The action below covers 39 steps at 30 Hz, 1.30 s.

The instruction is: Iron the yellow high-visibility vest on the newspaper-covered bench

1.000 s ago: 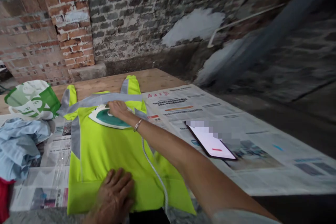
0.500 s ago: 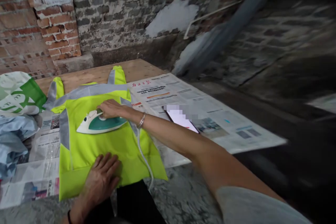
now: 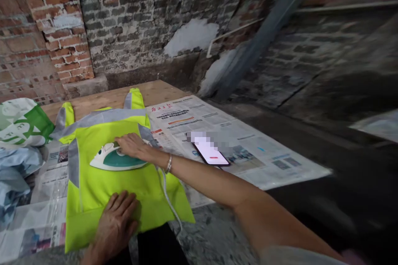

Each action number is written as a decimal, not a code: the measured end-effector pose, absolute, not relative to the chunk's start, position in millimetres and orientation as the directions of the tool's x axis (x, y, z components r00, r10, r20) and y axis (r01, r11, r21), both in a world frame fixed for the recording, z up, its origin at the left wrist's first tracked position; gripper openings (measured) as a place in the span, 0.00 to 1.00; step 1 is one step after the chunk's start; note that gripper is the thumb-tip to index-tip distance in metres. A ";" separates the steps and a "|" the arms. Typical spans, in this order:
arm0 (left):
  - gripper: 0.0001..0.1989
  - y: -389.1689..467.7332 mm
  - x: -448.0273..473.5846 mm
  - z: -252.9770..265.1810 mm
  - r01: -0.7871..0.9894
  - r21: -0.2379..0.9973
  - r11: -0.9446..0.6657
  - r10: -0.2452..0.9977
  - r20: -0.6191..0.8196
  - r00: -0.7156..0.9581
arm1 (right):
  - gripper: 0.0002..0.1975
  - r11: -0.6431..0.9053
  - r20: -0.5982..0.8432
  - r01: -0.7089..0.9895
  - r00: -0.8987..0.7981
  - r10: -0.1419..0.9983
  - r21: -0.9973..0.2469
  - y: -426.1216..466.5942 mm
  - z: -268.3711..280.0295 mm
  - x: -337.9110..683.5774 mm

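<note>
A fluorescent yellow high-visibility top (image 3: 102, 190) with grey bands lies spread out, its sleeves pointing away from me. My right hand (image 3: 132, 145) is wrapped round the handle of a white and green iron (image 3: 122, 161), which rests on the middle of the garment with its tip to the left. From the iron a pale cord (image 3: 168, 193) runs down over the garment's right side. Nearer to me, my left hand (image 3: 120, 215) lies flat on the lower hem, fingers stretched out and holding nothing.
Newspaper sheets (image 3: 214, 118) cover much of the wooden table (image 3: 158, 87). A lit phone (image 3: 211, 151) lies on them to the right. At the left are a green and white bag (image 3: 26, 122) and crumpled light-blue cloth (image 3: 15, 169). A brick wall (image 3: 130, 29) stands behind.
My view has shifted, so the table and everything on it appear slightly lower and further left. The iron has hardly moved on the garment, and my left hand stays on the hem.
</note>
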State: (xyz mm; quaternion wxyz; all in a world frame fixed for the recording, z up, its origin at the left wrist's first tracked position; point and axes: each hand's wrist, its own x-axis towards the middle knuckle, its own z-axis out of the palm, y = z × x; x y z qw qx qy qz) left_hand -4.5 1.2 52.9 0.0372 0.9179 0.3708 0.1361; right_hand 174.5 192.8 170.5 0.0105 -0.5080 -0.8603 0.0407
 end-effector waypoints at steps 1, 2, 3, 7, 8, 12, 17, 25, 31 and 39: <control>0.29 0.9 -3.8 53.3 0.674 0.152 -0.723 0.689 0.215 0.692 | 0.17 0.463 -0.011 0.883 -0.465 0.885 -0.082 209.3 170.9 174.4; 0.29 0.8 -3.1 53.5 0.674 0.136 -0.726 0.686 0.215 0.696 | 0.17 0.445 0.004 0.892 -0.446 0.895 -0.080 227.1 171.0 174.5; 0.29 1.0 -2.7 53.4 0.672 0.124 -0.730 0.681 0.219 0.699 | 0.17 0.427 0.024 0.901 -0.427 0.904 -0.077 245.6 170.9 175.0; 0.29 4.6 -3.5 49.0 0.644 0.103 -0.758 0.644 0.271 0.715 | 0.18 0.363 0.076 0.929 -0.358 0.931 -0.071 312.8 170.3 178.5; 0.29 6.0 -4.2 47.4 0.631 0.098 -0.770 0.630 0.280 0.725 | 0.18 0.350 0.079 0.934 -0.344 0.935 -0.068 324.8 170.7 179.4; 0.30 9.3 -5.6 45.3 0.609 0.118 -0.784 0.615 0.272 0.740 | 0.21 0.358 0.023 0.932 -0.358 0.934 -0.060 342.8 175.4 183.0; 0.29 6.3 -2.8 54.1 0.646 0.151 -0.748 0.663 0.215 0.717 | 0.19 0.465 -0.080 0.883 -0.469 0.879 -0.064 300.4 181.9 185.2; 0.29 1.7 -2.6 58.7 0.667 0.207 -0.716 0.697 0.169 0.696 | 0.14 0.545 -0.125 0.834 -0.552 0.825 -0.086 181.0 182.6 179.2; 0.29 3.3 -5.6 51.7 0.662 0.161 -0.732 0.679 0.243 0.693 | 0.16 0.505 -0.043 0.859 -0.509 0.860 -0.085 164.2 174.5 167.3; 0.29 6.6 -5.3 46.9 0.646 0.075 -0.759 0.635 0.303 0.711 | 0.16 0.370 0.060 0.924 -0.366 0.929 -0.098 238.4 175.2 132.7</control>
